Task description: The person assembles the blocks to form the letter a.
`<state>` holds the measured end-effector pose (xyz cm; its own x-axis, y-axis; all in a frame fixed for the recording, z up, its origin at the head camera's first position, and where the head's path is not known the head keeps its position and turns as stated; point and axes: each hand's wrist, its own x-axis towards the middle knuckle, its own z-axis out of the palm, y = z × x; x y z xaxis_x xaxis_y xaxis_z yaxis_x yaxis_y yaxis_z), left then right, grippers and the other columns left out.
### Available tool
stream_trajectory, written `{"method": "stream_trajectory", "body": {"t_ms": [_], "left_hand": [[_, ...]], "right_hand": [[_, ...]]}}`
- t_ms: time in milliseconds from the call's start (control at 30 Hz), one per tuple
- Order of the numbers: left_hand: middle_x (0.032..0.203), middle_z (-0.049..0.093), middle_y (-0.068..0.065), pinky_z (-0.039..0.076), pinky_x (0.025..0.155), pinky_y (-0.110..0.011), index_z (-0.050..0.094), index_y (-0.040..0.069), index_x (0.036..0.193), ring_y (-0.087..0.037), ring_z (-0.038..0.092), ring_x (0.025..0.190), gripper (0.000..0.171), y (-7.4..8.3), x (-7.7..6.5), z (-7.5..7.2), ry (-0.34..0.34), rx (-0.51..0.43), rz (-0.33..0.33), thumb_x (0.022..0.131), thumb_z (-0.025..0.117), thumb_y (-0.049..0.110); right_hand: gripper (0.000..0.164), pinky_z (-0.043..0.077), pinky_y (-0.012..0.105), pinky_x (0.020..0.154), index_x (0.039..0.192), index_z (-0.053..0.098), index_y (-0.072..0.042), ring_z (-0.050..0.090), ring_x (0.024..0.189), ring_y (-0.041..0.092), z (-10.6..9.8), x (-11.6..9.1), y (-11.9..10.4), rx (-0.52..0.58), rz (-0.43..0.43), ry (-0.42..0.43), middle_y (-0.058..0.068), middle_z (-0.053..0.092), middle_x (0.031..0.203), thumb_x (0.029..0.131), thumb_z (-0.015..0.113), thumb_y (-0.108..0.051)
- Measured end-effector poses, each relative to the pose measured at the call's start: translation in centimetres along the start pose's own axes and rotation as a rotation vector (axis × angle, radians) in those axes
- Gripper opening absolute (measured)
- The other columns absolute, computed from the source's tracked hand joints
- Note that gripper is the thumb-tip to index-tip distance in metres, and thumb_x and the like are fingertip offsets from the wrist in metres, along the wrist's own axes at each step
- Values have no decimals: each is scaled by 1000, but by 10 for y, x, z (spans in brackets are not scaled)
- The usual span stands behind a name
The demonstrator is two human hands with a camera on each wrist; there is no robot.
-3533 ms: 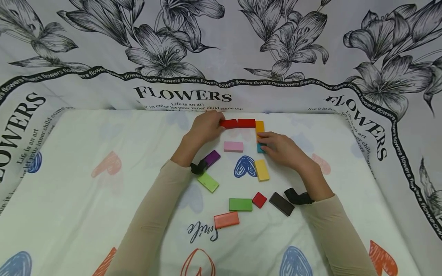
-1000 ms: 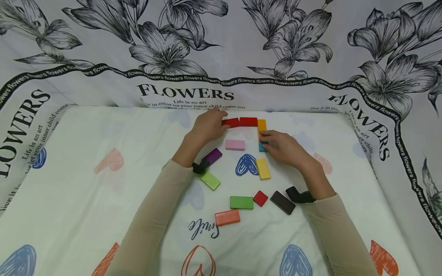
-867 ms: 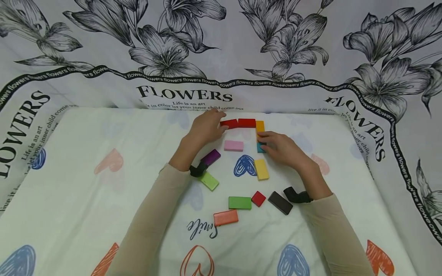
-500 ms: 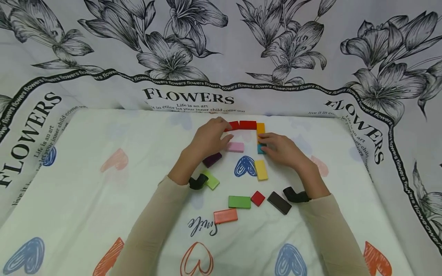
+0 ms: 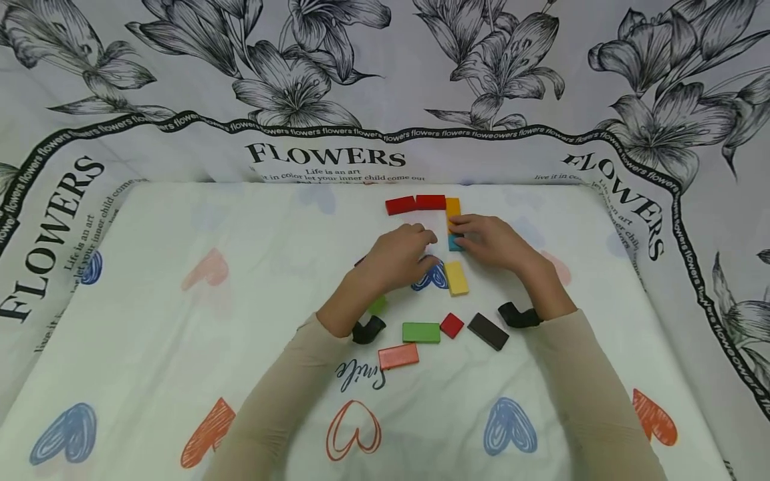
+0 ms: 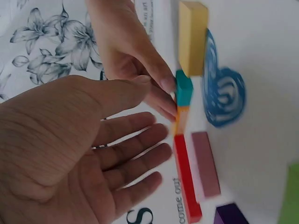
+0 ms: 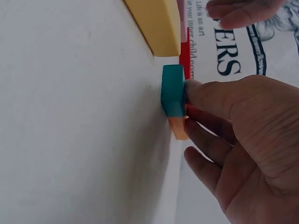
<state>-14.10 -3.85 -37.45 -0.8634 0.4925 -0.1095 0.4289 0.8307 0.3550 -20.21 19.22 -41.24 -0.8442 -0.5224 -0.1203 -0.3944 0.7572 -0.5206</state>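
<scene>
Resting my right grip (image 5: 494,243) loosely against the teal block (image 5: 454,245), which abuts the orange block (image 5: 453,206) at its near end, I have my left grip (image 5: 397,258) wide and empty. Both blocks look light, stiff and smooth, probably best pinched across their narrow width.

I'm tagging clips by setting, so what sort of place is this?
Probably an indoor spot, perhaps a home; a table or bed, I can't tell which. White cloth printed with hearts covers the surface, flower-printed fabric stands behind, and coloured blocks lie on the cloth.
</scene>
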Motion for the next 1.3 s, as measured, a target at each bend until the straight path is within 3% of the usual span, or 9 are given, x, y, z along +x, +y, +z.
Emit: {"method": "stream_trajectory", "body": {"t_ms": [233, 467, 667, 867, 1100, 1300], "left_hand": [[122, 74, -6, 60, 95, -32, 71, 9, 134, -19, 68, 106, 43, 15, -18, 14, -143, -19, 13, 101, 72, 37], [112, 70, -5, 61, 84, -30, 70, 8, 133, -18, 66, 98, 49, 26, -18, 19, -91, 71, 34, 100, 71, 44], [107, 68, -3, 54, 75, -27, 72, 11, 128, -15, 61, 91, 47, 29, -15, 21, -100, 68, 49, 99, 72, 48], [117, 70, -6, 60, 79, -28, 71, 11, 132, -16, 65, 97, 51, 33, -10, 25, -106, 77, 52, 97, 74, 48], [115, 69, -5, 60, 80, -28, 72, 11, 129, -17, 64, 97, 55, 31, -3, 30, -80, 132, 43, 93, 77, 53], [118, 69, -5, 59, 85, -28, 70, 10, 134, -17, 64, 103, 63, 31, 3, 33, -100, 146, 45, 91, 79, 55]], "right_hand": [[40, 38, 58, 126, 143, 66, -6, 44, 154, 37, 16, -7, -3, -21, -35, -59, 10, 55, 160, 105, 66, -20], [39, 39, 59, 125, 141, 68, -7, 48, 151, 37, 8, -10, -7, -26, -40, -11, 11, 59, 156, 104, 69, -20], [41, 37, 60, 125, 143, 66, -8, 47, 153, 37, 2, -10, -7, -23, -29, -21, 10, 57, 158, 105, 67, -21], [41, 37, 59, 126, 144, 65, -7, 45, 154, 36, -1, -9, -2, -24, -31, -20, 10, 57, 159, 105, 66, -19], [42, 36, 58, 127, 145, 64, -7, 45, 154, 36, -4, -4, -1, -36, -41, -24, 10, 56, 160, 105, 66, -21], [42, 36, 59, 127, 145, 64, -8, 46, 153, 37, -7, 0, 1, -46, -37, -29, 10, 56, 160, 105, 66, -20]]}}
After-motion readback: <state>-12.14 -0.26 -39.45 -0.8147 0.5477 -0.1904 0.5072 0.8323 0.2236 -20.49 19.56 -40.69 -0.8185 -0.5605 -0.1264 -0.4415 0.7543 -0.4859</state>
